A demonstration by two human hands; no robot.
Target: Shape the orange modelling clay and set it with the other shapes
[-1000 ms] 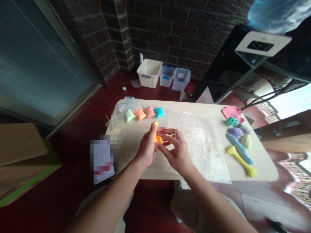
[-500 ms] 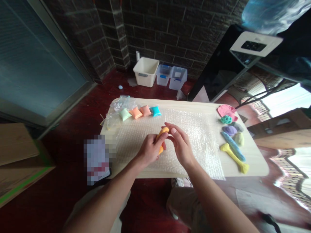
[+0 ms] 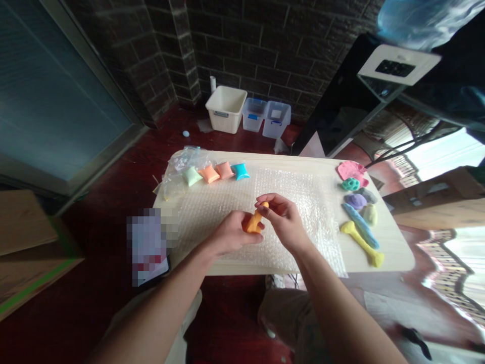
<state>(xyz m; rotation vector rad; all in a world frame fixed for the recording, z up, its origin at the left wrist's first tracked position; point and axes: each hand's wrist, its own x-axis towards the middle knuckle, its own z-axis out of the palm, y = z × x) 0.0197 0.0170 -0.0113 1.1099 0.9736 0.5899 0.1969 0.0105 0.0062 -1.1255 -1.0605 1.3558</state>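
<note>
Above the bubble wrap (image 3: 306, 222), a piece of orange modelling clay (image 3: 253, 223) is between my two hands. Its lower, wider end rests in the curled fingers of my left hand (image 3: 235, 230). My right hand (image 3: 282, 217) pinches the narrow upper end between thumb and fingertips. Part of the clay is hidden behind the fingers. Shaped clay lies along the table's right side: a yellow bone-like piece (image 3: 361, 243), a blue strip (image 3: 359, 225), a purple lump (image 3: 355, 201), a green piece with hollows (image 3: 350, 184) and a flat pink piece (image 3: 352, 171).
Small clay packets, among them a turquoise one (image 3: 240, 171), line the back left of the table (image 3: 396, 260) beside crumpled clear plastic (image 3: 185, 161). A blurred-out tablet-like object (image 3: 147, 245) is at the left edge. Bins (image 3: 226, 114) stand on the floor behind.
The orange clay has been turned in my left hand, its narrow end now tilting up to the right. My right hand, apart from it half a second ago, now pinches that end.
</note>
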